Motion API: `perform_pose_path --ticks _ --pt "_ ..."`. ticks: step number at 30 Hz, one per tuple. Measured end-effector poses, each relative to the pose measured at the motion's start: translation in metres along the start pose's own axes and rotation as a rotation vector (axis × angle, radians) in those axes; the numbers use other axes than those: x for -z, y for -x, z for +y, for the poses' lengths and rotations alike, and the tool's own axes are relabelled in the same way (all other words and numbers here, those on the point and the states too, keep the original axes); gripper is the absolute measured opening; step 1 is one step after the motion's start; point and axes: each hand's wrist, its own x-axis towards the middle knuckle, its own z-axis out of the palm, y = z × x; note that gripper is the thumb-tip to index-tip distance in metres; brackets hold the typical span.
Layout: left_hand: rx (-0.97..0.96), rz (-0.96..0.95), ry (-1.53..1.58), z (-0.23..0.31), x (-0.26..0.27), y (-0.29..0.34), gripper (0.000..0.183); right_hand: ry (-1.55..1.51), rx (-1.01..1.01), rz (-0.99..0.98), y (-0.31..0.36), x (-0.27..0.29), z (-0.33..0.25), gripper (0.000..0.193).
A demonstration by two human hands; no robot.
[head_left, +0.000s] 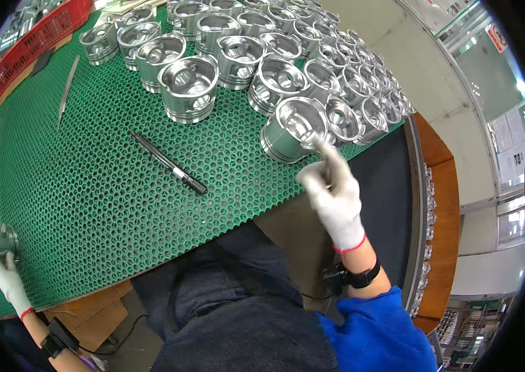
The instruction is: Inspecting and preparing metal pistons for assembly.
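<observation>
My left hand (8,277), in a white glove with a red cuff edge, is at the far left with its fingers against a metal engine piston (8,239). Part of that grip is hidden. My right hand (335,192), gloved the same way, is over the near right edge of the green mat. Its thumb and fingers are apart, the index finger stretched toward the rim of another shiny piston (284,139). Whether the fingertip touches that rim I cannot tell. A black marker pen (169,163) lies on the mat between my hands.
Rows of pistons (236,59) stand close together across the back and right of the green perforated mat (107,204). A thin metal strip (67,93) lies at the left. Beyond it sits a red plastic basket (33,46). A dark surface (386,192) adjoins the right edge.
</observation>
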Motion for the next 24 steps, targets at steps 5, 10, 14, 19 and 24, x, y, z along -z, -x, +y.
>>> perform_pose_path --ticks 5,10,14,19,24 --pt "-0.22 0.022 0.153 0.126 0.031 0.056 0.047 -0.066 -0.024 -0.063 -0.026 -0.006 0.022 0.039" --pt "-0.399 -0.339 0.2 0.208 0.045 0.154 0.035 0.28 0.186 -0.291 -0.004 -0.011 -0.022 0.024" --pt "-0.405 -0.334 0.363 0.255 0.037 0.167 0.032 -0.077 0.34 -0.702 -0.001 -0.043 -0.054 0.025" --pt "-0.498 -0.339 0.445 0.283 0.024 0.153 0.028 -0.038 0.636 -0.905 -0.004 -0.097 -0.066 0.031" --pt "-0.449 -0.35 0.449 0.259 0.018 0.162 0.03 0.111 0.719 -0.82 0.0 -0.142 -0.067 0.042"
